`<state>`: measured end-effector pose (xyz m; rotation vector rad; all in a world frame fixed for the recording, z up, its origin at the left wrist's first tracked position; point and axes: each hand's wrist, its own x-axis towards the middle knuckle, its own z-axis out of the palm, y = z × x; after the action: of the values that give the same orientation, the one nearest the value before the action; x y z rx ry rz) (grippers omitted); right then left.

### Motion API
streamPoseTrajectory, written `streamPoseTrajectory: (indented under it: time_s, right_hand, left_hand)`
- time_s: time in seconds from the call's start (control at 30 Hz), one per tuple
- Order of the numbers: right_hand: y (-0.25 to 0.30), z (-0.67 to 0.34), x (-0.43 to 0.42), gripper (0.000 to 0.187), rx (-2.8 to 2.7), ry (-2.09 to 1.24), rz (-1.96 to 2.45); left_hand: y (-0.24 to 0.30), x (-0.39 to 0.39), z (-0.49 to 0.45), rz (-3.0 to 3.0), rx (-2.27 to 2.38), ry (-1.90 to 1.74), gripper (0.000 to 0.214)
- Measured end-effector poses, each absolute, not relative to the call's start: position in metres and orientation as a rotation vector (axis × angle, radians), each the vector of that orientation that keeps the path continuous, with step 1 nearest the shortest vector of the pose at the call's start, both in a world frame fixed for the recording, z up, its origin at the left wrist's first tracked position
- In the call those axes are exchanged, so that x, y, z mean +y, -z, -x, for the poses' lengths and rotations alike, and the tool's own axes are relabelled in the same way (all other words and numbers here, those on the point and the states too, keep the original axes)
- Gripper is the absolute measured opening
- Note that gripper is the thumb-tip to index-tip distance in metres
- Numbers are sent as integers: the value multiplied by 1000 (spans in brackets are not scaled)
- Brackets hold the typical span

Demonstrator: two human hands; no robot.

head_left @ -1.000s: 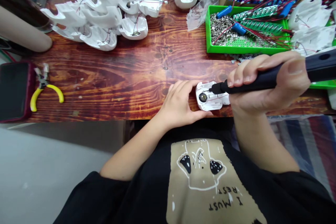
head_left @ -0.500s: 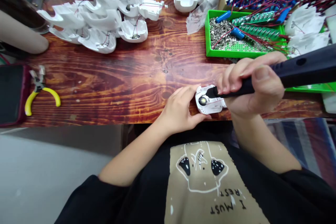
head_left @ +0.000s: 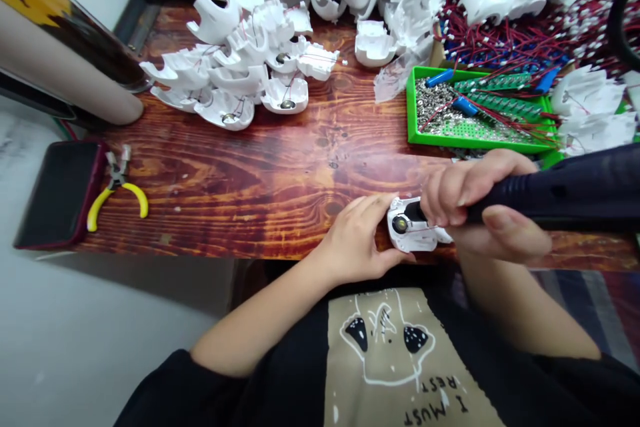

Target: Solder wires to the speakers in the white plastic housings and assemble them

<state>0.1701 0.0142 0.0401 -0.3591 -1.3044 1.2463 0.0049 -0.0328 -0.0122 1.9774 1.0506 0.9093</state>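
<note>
My left hand [head_left: 357, 237] grips the near-left end of a white plastic shell [head_left: 424, 240] at the table's front edge, thumb below and fingers above. Inside the shell sits a small round black speaker [head_left: 399, 224] with thin wires. A black electric screwdriver [head_left: 575, 190] lies in my right hand [head_left: 493, 207], its fingers wrapped round the body. The dark nose of the tool points left into the shell, just right of the speaker. Its very tip and any screw under it cannot be made out.
Yellow-handled cutters [head_left: 117, 180] lie beside a phone [head_left: 60, 193] at the left. Many white shells [head_left: 240, 80] cover the back. A green tray [head_left: 411, 113] holds screws, blue parts and green strips; red wires [head_left: 505, 40] are heaped behind it.
The camera view has shifted, so the table and everything on it appear lower and further right. Both hands keep their holds, and the screwdriver nose stays in the shell beside the speaker.
</note>
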Motion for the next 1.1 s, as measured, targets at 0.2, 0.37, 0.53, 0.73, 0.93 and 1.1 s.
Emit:
streamPoseTrajectory:
  time_s: [0.2,0.37,0.53,0.73,0.93,1.1]
  right_hand:
    - [-61,-193,28,17,-1252,-994,525]
    - [-68,-218,90,30,-927,-487,636]
    - [-38,-216,139,38,-948,-536,753]
    - [-19,-191,147,35,-989,-643,693]
    - [-26,-181,149,41,-962,-738,686]
    - [-40,-198,151,48,-926,-732,703]
  left_hand:
    - [9,-31,-2,-1979,1059,-877,74]
    - [10,-31,-1,-2013,1060,-848,78]
    - [7,-30,-1,-2015,1113,-805,79]
    - [5,-30,-3,-1995,1121,-761,80]
    - [5,-31,-3,-2002,1108,-736,81]
    - [6,-32,-3,-1998,1114,-736,86]
